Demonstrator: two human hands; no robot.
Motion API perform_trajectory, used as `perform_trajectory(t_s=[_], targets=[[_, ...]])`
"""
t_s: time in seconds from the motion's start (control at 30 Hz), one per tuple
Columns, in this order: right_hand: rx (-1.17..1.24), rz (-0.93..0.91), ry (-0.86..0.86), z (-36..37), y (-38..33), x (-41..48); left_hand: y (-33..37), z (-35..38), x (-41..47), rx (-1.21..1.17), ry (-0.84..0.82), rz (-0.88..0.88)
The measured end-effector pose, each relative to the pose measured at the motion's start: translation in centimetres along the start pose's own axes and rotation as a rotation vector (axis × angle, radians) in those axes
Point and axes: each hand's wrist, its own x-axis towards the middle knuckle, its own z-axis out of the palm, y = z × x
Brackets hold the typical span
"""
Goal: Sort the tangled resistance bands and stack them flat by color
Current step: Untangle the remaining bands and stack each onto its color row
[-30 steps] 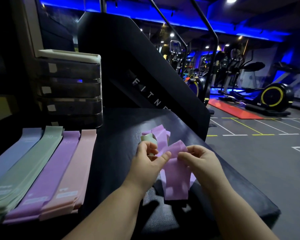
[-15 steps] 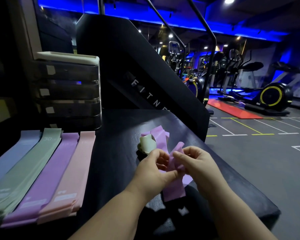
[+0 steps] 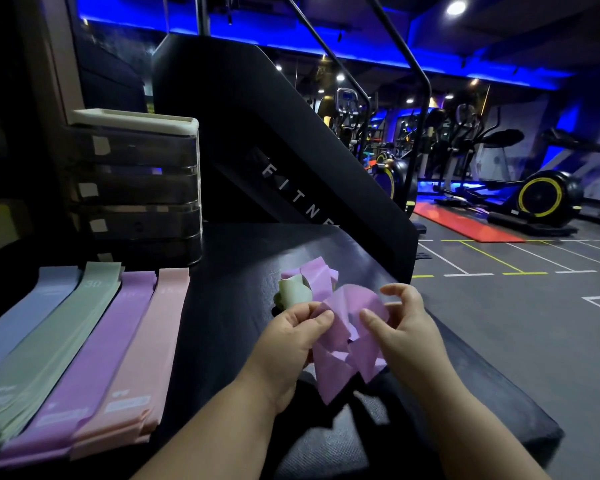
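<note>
Our left hand [image 3: 291,344] pinches the purple band [image 3: 340,344] between thumb and curled fingers, gripping its near edge. Our right hand [image 3: 407,329] is half open. Its thumb lies against the band's raised loop and its index finger curls above, clear of the rubber. The other fingers are hidden behind the band, so we cannot tell whether that hand truly grips. The band is crumpled and twisted between both hands, with folded ends hanging below them toward the wrists.

Just beyond the left hand's fingertips a pale green band [image 3: 291,293] curls up. It touches another purple fold [image 3: 317,276] a little farther off, and we cannot tell whether that fold belongs to the band we hold. All of this sits over the black bench pad [image 3: 243,282].

Well to the left of the left hand, four flat stacks lie side by side on the pad. The pink stack [image 3: 146,358] is nearest, then the purple stack [image 3: 94,362], the green stack [image 3: 49,348] and the blue stack [image 3: 18,323]. Beyond the stacks stands a dark drawer unit [image 3: 136,188]. Beyond the hands rises a slanted black panel [image 3: 257,126] with white lettering. Far to the right of the right hand, on the gym floor, lie a red mat [image 3: 465,225] and a machine with a yellow-rimmed wheel [image 3: 541,195].
</note>
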Motion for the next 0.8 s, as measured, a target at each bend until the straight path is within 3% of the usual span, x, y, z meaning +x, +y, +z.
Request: perform_trajectory(t_s=[0.1,0.2,0.3,0.37,0.63,0.8], targets=[[-0.084,-0.197,0.049,0.0,-0.4,-0.3,0.0,-0.1,0.2,-0.043,-0.005,0.014],[0.003,-0.281,-0.043,-0.1,-1.1,-0.7,0.0,0.0,0.3,-0.033,-0.018,0.060],[0.236,-0.205,-0.263,-0.2,-1.8,-1.0,0.1,0.1,0.3,-0.040,0.034,0.129],[0.257,-0.191,-0.315,0.0,-1.7,-1.1,0.1,0.1,0.3,-0.050,0.063,0.156],[0.317,-0.111,-0.249,0.1,-2.1,-1.1,-0.4,-0.7,0.8,0.064,0.141,0.197],[0.477,-0.033,-0.226,-0.2,-2.6,-1.0,-0.5,-0.4,0.6,0.053,-0.061,0.130]])
